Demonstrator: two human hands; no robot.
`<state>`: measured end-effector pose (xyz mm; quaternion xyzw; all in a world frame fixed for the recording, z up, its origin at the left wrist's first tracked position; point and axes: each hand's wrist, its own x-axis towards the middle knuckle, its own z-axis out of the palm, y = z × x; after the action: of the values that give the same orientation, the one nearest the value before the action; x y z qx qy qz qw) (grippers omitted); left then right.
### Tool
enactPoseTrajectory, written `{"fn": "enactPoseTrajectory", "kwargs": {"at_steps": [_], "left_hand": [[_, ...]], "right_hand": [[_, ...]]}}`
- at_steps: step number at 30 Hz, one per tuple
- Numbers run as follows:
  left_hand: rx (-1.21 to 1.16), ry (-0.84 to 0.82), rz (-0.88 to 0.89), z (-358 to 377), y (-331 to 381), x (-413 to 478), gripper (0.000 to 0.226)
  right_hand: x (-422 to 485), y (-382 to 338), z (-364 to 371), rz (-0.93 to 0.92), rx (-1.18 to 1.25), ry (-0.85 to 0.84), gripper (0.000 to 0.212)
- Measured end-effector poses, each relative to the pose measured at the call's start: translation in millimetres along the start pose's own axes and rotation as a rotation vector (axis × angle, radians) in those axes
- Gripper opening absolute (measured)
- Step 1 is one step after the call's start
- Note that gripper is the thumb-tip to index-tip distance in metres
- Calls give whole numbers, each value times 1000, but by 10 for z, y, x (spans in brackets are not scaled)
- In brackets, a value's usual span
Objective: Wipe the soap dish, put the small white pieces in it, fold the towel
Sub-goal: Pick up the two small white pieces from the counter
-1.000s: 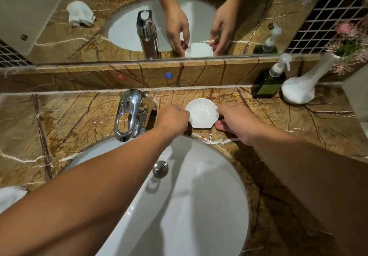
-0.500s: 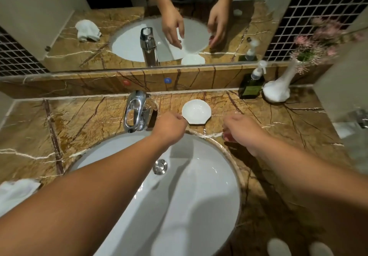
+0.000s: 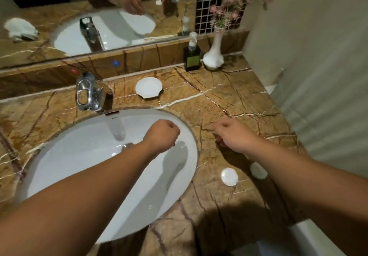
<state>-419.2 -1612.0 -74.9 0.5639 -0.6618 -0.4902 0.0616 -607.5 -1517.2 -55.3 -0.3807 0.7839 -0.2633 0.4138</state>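
Note:
The white shell-shaped soap dish [image 3: 149,87] lies on the marble counter behind the sink, with nothing in it. Two small white round pieces [image 3: 229,176] [image 3: 258,170] lie on the counter right of the sink, just below my right forearm. My left hand [image 3: 162,136] hovers over the basin with its fingers curled in and nothing in it. My right hand [image 3: 232,134] hangs above the counter beside the sink rim, fingers loosely bent downward, holding nothing. The white towel [image 3: 20,29] shows only as a crumpled reflection in the mirror.
A chrome tap [image 3: 87,92] stands behind the white basin [image 3: 79,156]. A dark pump bottle [image 3: 192,56] and a white vase [image 3: 213,54] with pink flowers stand at the back right. A pale wall closes the counter's right side.
Both hands have drawn back from the soap dish toward me. The view has swung right and down, bringing the two white pieces into view and losing the towel at the left.

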Motion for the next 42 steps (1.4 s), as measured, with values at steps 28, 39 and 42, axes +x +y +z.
{"fn": "enactPoseTrajectory", "kwargs": {"at_steps": [28,39,42], "left_hand": [[419,144,82,1479,350,-912,30],[767,80,225,1742,241,-881,54],[778,93,236,1779,248,-875,41]], "right_hand": [[-500,1212,-815,-241,-333,-112,27],[-444,1267,-811,-238,-353,-118,30],[-454,1303,-836,-242,-367,-113,30]]}}
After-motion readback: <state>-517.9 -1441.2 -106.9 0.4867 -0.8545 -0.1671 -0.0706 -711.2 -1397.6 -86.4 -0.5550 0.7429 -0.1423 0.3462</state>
